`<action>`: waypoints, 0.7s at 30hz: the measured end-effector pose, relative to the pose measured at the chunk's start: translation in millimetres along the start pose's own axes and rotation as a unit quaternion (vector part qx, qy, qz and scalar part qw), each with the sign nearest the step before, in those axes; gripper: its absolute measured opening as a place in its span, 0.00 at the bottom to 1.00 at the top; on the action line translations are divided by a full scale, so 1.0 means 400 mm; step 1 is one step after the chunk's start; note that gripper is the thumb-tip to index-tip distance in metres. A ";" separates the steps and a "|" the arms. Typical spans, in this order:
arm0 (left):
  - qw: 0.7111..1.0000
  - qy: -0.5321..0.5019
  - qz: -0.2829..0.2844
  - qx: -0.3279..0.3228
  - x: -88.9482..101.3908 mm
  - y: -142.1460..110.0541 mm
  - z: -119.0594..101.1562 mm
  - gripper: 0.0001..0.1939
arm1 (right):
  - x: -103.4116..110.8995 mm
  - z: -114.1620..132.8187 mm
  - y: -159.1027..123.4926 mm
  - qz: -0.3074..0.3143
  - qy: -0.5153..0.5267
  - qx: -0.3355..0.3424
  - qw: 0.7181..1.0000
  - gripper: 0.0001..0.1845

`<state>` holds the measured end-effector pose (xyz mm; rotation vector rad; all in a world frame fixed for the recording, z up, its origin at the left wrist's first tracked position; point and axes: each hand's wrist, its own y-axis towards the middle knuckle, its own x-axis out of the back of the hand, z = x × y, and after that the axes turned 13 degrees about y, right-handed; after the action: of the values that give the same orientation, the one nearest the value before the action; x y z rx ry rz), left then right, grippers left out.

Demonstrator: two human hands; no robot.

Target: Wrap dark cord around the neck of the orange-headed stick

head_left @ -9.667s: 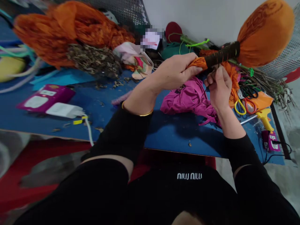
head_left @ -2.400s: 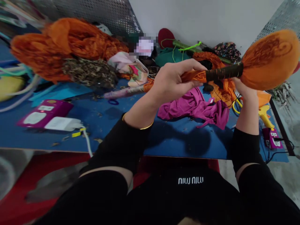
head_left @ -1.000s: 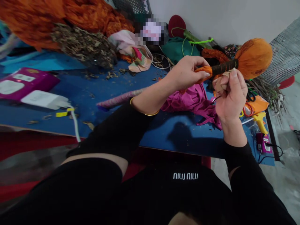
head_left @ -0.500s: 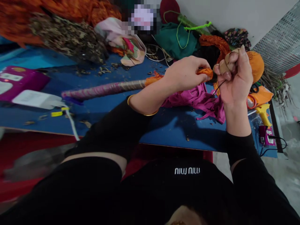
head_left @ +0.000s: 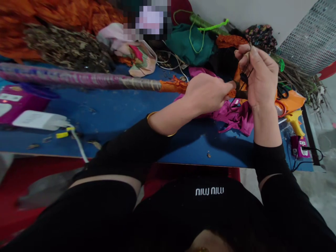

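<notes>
My left hand is closed round the orange cloth-covered end of a long wrapped stick. Bands of purple and grey-brown run along the stick, which extends out past the left edge of the view. To the right, my right hand is raised with thumb and fingertips pinched on a thin dark cord that runs down towards the stick's end. A short dark piece lies between the two hands; its kind is unclear. Bunched magenta cloth lies beneath the hands on the blue table.
Dried plant matter and orange cloth are heaped at the back left. A purple power box and a white plug adapter sit at left. A yellow glue gun lies right, near bundled twigs.
The stick's left end has risen and swung nearer, reaching the view's left edge. My left hand has closed into a fist round it. My right hand has turned and shifted slightly left.
</notes>
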<state>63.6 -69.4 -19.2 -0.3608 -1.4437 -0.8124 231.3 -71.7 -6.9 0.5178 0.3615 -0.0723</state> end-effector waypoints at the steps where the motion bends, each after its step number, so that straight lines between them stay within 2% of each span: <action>1: 1.000 -0.004 -0.018 -0.009 -0.007 -0.002 -0.003 0.22 | 0.002 -0.005 0.004 -0.014 -0.003 -0.010 1.000 0.09; 3: 0.999 0.003 -0.034 -0.015 -0.010 -0.006 -0.010 0.25 | 0.006 -0.015 0.012 -0.049 -0.020 -0.034 0.998 0.11; 6: 0.998 0.065 -0.006 -0.019 0.005 -0.008 -0.024 0.33 | 0.012 -0.022 0.025 -0.094 -0.047 -0.069 0.992 0.11; 8: 0.993 0.114 -0.004 -0.038 0.013 -0.006 -0.029 0.35 | 0.018 -0.022 0.031 -0.105 -0.053 -0.067 0.991 0.11; 13: 0.986 0.137 -0.048 -0.084 -0.008 0.002 -0.019 0.35 | 0.029 -0.023 0.034 -0.089 -0.057 -0.056 0.993 0.14; 18: 0.986 0.116 -0.079 -0.094 -0.030 0.006 -0.014 0.30 | 0.044 -0.046 0.039 -0.076 -0.011 -0.016 0.997 0.07; 21: 0.989 0.093 -0.076 -0.089 -0.033 0.010 -0.010 0.28 | 0.057 -0.048 0.042 -0.069 0.019 -0.028 0.997 0.14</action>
<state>70.2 -65.8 -31.2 -0.3034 -1.2387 -1.0752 249.2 -47.1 -22.5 0.4397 0.4359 -0.1849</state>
